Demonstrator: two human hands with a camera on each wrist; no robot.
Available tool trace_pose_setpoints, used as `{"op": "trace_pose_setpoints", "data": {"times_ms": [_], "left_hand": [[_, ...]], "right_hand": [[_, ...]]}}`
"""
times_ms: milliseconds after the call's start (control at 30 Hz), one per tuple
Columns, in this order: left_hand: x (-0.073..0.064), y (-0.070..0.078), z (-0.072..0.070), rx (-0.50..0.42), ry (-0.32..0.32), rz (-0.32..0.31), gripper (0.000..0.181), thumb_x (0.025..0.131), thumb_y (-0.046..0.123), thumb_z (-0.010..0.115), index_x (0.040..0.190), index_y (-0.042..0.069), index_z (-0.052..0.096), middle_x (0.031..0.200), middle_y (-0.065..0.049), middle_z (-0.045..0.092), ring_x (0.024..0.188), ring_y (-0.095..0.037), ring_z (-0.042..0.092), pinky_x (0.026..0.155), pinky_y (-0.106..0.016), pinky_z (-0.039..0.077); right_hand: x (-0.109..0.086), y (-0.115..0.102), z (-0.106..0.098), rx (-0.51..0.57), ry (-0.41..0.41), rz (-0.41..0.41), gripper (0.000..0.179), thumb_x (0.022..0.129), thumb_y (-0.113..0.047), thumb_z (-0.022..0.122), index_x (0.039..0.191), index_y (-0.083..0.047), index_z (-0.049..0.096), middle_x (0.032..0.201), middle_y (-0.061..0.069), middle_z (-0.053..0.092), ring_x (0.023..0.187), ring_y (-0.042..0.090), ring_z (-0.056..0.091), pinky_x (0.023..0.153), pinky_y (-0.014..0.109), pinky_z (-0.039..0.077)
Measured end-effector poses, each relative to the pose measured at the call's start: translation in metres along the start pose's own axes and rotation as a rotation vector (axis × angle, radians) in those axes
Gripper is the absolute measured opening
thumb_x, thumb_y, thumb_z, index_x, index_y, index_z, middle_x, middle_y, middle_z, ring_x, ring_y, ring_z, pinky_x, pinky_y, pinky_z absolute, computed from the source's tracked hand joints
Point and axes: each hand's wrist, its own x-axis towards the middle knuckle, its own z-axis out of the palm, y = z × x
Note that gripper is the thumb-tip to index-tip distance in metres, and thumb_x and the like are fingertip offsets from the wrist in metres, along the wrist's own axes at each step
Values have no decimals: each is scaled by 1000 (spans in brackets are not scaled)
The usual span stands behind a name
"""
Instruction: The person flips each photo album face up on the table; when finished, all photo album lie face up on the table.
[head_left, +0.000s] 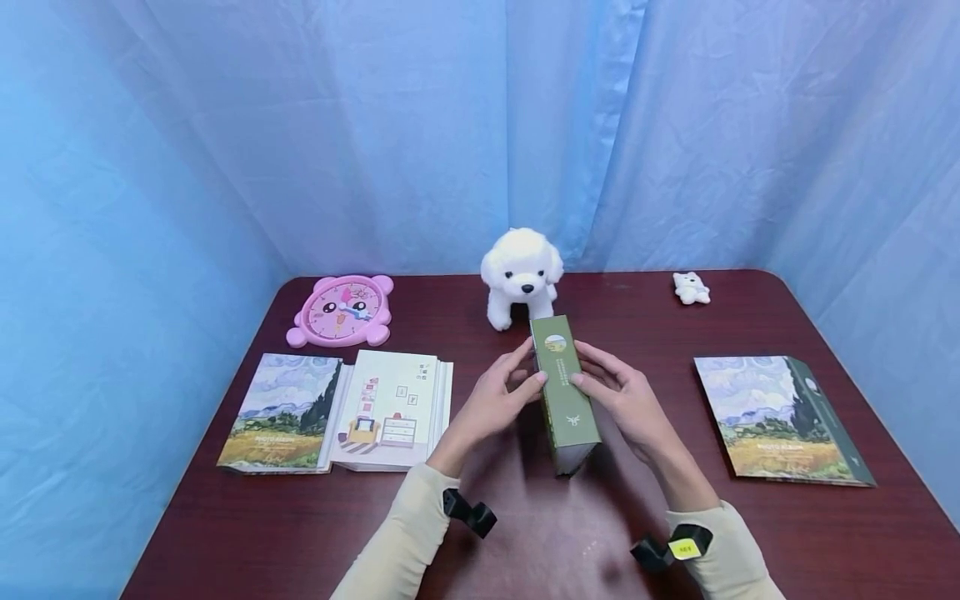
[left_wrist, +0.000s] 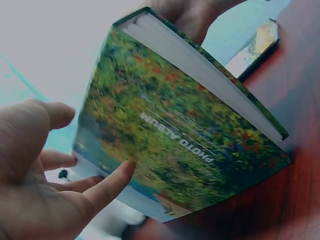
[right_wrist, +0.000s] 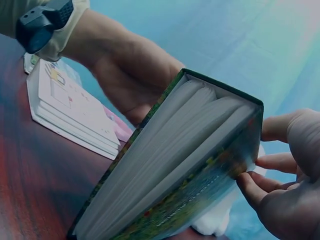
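Note:
A thick photo album (head_left: 564, 387) stands on its edge in the middle of the table, green spine upward and slightly tilted. Its front cover (left_wrist: 165, 135) has a painted garden of green with red flowers, and its white pages (right_wrist: 165, 135) show at the open end. My left hand (head_left: 498, 396) holds one side, thumb by the spine's edge and fingertips against the cover. On the opposite side my right hand (head_left: 626, 404) holds it likewise, fingers (right_wrist: 277, 162) along the other cover. Beyond the album sits a white plush dog (head_left: 522, 275).
Left lie a landscape-covered album (head_left: 281, 412) and a white album (head_left: 393, 408) with a room drawing, side by side. A pink clock (head_left: 343, 311) is behind them. On the right lies another landscape album (head_left: 776, 421), with a small white plush toy (head_left: 691, 288) farther back. Blue curtains (head_left: 420, 133) surround the table.

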Motion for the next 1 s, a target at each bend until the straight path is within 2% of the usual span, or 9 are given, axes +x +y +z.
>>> {"op": "trace_pose_setpoints", "data": {"times_ms": [100,200,433,767,900,1000], "left_hand": [[-3,3,-6,86,16,7,64,96,30,58,152,22,27,143,-9,44,122,-26,56,97,-42,48],[-6,4,-10,113,26,-2,66,95,33,59,152,23,28,145,-7,44,123,-27,55,98,-45,46],[-10,5,-15,173,55,-13,64,94,35,60,150,25,32,145,-3,46,120,-22,58,97,-43,48],[-15,4,-25,228,45,9,63,94,36,60,150,22,34,144,-5,47,115,-24,61,94,-41,50],[-18,3,-31,253,42,8,64,93,37,61,149,21,34,144,-7,47,113,-26,62,92,-41,51],[-20,3,-35,294,30,19,64,93,39,60,149,21,36,141,-10,48,111,-25,63,90,-40,52]], "right_hand": [[1,1,4,5,-4,-19,54,94,-23,62,143,-9,44,139,18,49,119,8,54,90,18,49],[2,3,7,7,-11,-29,51,96,-26,58,143,-10,45,141,16,49,118,6,54,92,17,48],[5,10,12,29,-40,-1,50,99,-34,51,144,-12,44,145,12,45,123,7,52,96,17,45],[7,19,17,4,-86,14,51,98,-33,52,144,-12,44,145,10,45,119,3,54,95,20,46],[9,26,19,-37,-115,37,51,99,-32,52,144,-11,43,144,13,46,119,8,55,98,29,47],[9,32,21,-150,-133,61,53,98,-36,53,145,-13,42,143,14,47,122,18,54,100,40,45]]}}
